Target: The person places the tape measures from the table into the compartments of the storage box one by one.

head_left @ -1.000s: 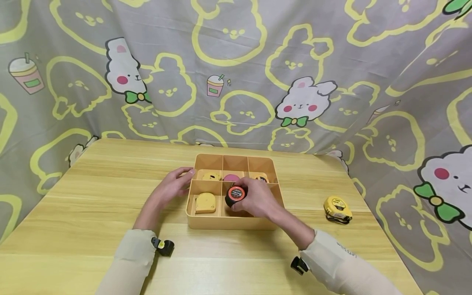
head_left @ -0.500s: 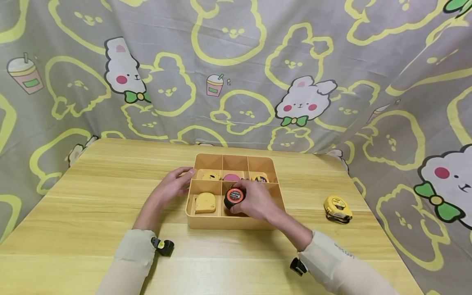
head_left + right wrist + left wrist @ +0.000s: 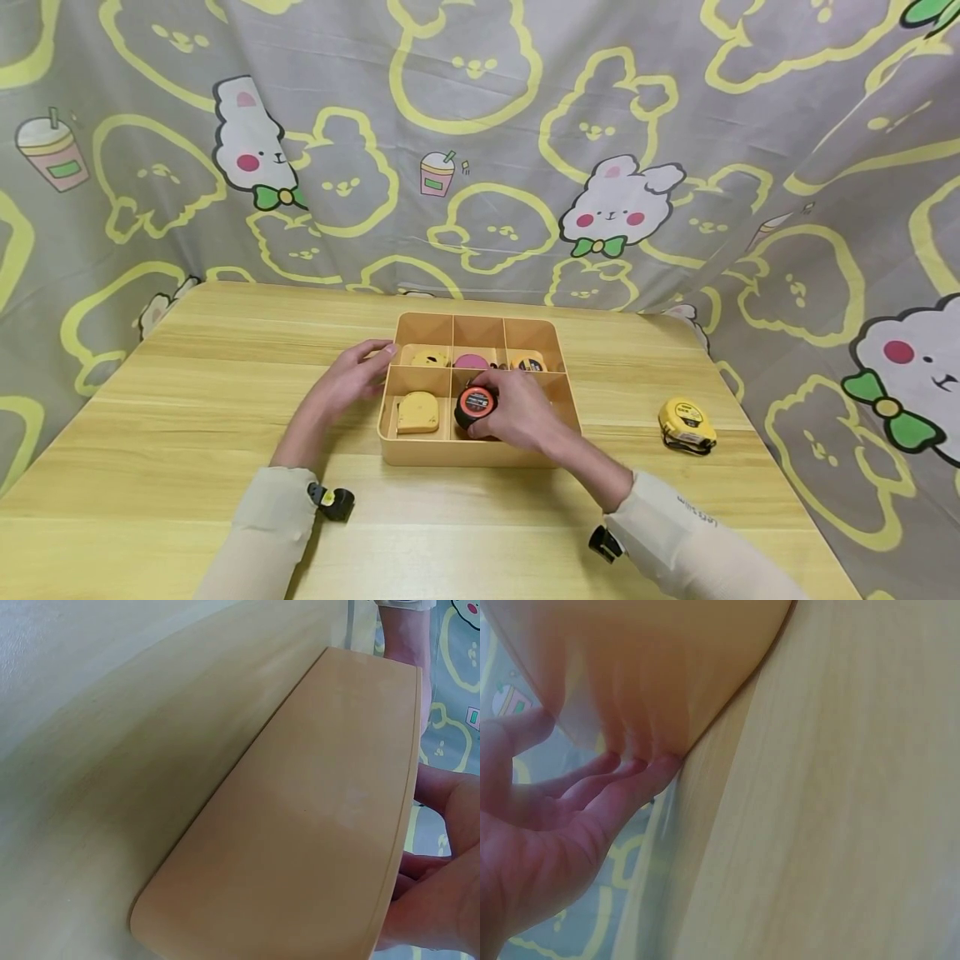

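My right hand (image 3: 525,408) grips a black tape measure with an orange-ringed face (image 3: 476,402) inside the front middle compartment of an orange divided box (image 3: 472,454). The box wall hides that tape measure in the right wrist view. My left hand (image 3: 352,379) touches the box's left side with fingertips and thumb, its fingers nearly straight, as the left wrist view (image 3: 562,817) confirms. A yellow tape measure (image 3: 417,413) lies in the front left compartment. Behind the divider sit a yellow spotted one (image 3: 431,358), a pink round thing (image 3: 471,362) and an orange-yellow one (image 3: 528,364), each partly hidden.
A yellow tape measure with a black strap (image 3: 687,426) lies on the wooden table (image 3: 225,375) to the right of the box. A patterned grey curtain (image 3: 495,167) hangs behind the table and along its sides.
The black tape measure has shifted and turned slightly left in my right hand, and the right forearm has moved a little left with it. My left hand stays in place.
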Tool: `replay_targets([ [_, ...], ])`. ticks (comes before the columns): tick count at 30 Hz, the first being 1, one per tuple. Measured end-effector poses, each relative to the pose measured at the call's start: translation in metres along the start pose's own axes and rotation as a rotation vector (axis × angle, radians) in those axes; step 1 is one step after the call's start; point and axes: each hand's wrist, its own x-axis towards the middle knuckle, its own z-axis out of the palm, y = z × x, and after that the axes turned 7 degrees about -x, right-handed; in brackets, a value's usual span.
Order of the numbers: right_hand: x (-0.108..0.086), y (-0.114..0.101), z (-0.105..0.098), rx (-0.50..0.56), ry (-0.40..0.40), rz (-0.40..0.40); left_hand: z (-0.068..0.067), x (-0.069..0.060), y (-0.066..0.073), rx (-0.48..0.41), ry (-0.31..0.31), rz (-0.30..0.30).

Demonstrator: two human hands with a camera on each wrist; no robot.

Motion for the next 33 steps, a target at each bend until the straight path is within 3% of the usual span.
replay_targets([
  [11, 0.0000, 0.0027, 0.0043, -0.032, 0.037, -0.049, -0.0003, -0.0009, 0.0005, 0.005, -0.008, 0.006],
  [33, 0.0006, 0.0026, 0.0055, -0.061, 0.012, -0.087, -0.0002, -0.0014, 0.0001, -0.005, -0.006, 0.006],
])
